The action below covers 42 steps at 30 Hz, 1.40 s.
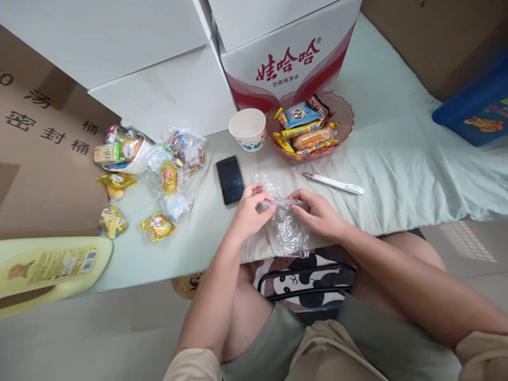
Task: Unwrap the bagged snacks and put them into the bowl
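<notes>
Both hands pinch a crumpled clear plastic bag [289,230] close to the near edge of the cloth-covered surface. My left hand [253,209] grips it from the left, thumb against fingers. From the other side, my right hand [315,211] holds the same gathered strip of plastic. The bag's lower part hangs bunched beneath the fingers, and another part spreads up beyond them. Just past my left hand lies a dark phone [230,180]. A white box cutter [333,182] rests beyond my right hand.
A white paper cup [247,130] and a pink glass bowl [350,124] of packaged snacks stand behind. At left are wrapped snacks [157,227], a filled white cup [138,161] and a yellow jug [55,264]. Boxes [286,69] line the back; a blue container [472,108] is right.
</notes>
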Each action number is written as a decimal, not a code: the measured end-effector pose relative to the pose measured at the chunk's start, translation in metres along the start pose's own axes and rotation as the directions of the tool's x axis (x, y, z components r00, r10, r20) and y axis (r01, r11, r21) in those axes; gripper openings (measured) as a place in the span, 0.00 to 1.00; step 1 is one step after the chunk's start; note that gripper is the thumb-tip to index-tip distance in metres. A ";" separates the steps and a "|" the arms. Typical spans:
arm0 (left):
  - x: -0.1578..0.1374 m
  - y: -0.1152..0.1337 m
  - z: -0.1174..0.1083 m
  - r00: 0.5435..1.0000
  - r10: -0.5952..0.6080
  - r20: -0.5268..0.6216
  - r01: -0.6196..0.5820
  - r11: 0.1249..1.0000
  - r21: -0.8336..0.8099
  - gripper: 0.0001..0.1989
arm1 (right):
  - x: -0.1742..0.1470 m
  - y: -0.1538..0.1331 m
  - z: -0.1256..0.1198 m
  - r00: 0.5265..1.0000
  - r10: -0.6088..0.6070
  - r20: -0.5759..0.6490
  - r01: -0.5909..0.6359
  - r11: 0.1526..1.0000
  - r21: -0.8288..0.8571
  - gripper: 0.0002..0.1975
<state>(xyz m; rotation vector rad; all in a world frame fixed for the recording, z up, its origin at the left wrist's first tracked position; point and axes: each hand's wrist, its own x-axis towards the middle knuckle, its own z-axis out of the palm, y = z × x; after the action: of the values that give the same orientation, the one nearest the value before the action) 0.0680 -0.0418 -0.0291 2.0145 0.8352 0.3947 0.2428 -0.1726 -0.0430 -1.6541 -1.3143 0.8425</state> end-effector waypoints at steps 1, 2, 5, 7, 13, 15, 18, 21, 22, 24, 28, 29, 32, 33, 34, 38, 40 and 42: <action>0.001 0.000 0.000 1.000 0.007 -0.012 -0.007 1.000 -0.025 0.03 | 0.000 0.000 0.000 1.000 -0.015 -0.007 0.015 1.000 -0.002 0.11; 0.001 0.000 -0.001 1.000 0.008 -0.016 -0.009 0.999 -0.053 0.03 | 0.000 0.001 0.000 0.999 -0.036 -0.018 0.036 0.999 0.000 0.11; 0.002 0.000 -0.003 1.000 0.007 -0.018 -0.009 0.993 -0.117 0.05 | 0.002 0.004 0.001 0.997 -0.075 -0.028 0.075 0.997 0.009 0.11; 0.002 0.000 -0.003 0.999 0.015 -0.028 -0.019 0.993 -0.120 0.06 | 0.002 0.004 0.001 0.998 -0.065 -0.014 0.066 0.998 0.007 0.09; 0.001 0.000 -0.002 0.999 0.035 -0.011 -0.036 0.996 -0.079 0.05 | 0.000 -0.001 0.001 0.998 0.025 0.057 -0.024 0.999 -0.031 0.08; 0.000 0.000 -0.002 0.999 0.037 0.017 -0.036 0.998 -0.060 0.05 | -0.001 -0.002 0.001 0.998 0.020 0.066 -0.018 0.999 -0.036 0.08; 0.000 0.001 -0.001 0.998 0.043 0.053 -0.041 0.999 -0.034 0.05 | 0.000 -0.002 0.002 0.997 0.022 0.078 -0.019 0.999 -0.043 0.08; 0.000 0.003 0.000 0.994 0.049 0.095 -0.048 0.999 -0.006 0.04 | 0.000 -0.001 0.002 0.997 0.017 0.081 -0.012 0.998 -0.059 0.09; -0.001 0.003 0.000 0.992 0.050 0.116 -0.051 0.999 0.003 0.04 | 0.000 -0.001 0.002 0.997 0.008 0.082 -0.003 0.998 -0.065 0.09; -0.001 0.004 0.001 0.986 0.053 0.157 -0.057 0.998 0.022 0.03 | 0.000 -0.001 0.002 0.996 -0.016 0.090 0.022 0.997 -0.073 0.09; -0.001 0.001 0.003 0.981 0.068 0.183 -0.077 0.996 0.043 0.04 | 0.000 -0.002 0.001 0.994 -0.031 0.103 0.039 0.996 -0.078 0.09; -0.001 0.000 0.003 0.982 0.080 0.169 -0.088 0.995 0.038 0.04 | 0.000 -0.003 0.001 0.995 -0.020 0.100 0.028 0.997 -0.074 0.09; 0.001 -0.005 0.002 0.989 0.129 0.069 -0.129 0.992 -0.004 0.05 | 0.000 -0.003 0.001 0.995 0.047 0.092 -0.048 0.999 0.013 0.09; 0.002 -0.006 0.001 0.989 0.146 0.025 -0.145 0.989 -0.030 0.07 | 0.000 -0.003 0.002 0.993 0.075 0.095 -0.082 0.994 0.078 0.09; 0.002 -0.007 0.000 0.987 0.159 -0.019 -0.160 0.985 -0.061 0.08 | 0.001 -0.003 0.002 0.990 0.097 0.100 -0.112 0.982 0.153 0.10; 0.003 -0.004 -0.004 0.980 0.172 -0.099 -0.188 0.964 -0.188 0.15 | 0.002 0.001 0.003 0.991 0.111 0.080 -0.133 0.916 0.377 0.12; 0.002 -0.001 -0.004 0.989 0.128 -0.077 -0.143 0.959 -0.246 0.17 | 0.002 0.002 0.003 0.991 0.085 0.103 -0.122 0.890 0.439 0.13; 0.001 0.001 -0.004 0.997 0.062 -0.055 -0.075 0.952 -0.296 0.18 | 0.003 0.001 0.001 0.987 0.051 0.151 -0.118 0.868 0.483 0.14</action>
<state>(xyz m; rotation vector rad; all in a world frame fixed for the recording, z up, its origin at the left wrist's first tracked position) 0.0668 -0.0392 -0.0260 1.7616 0.6887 0.5731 0.2427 -0.1699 -0.0448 -1.2702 -1.0050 1.2439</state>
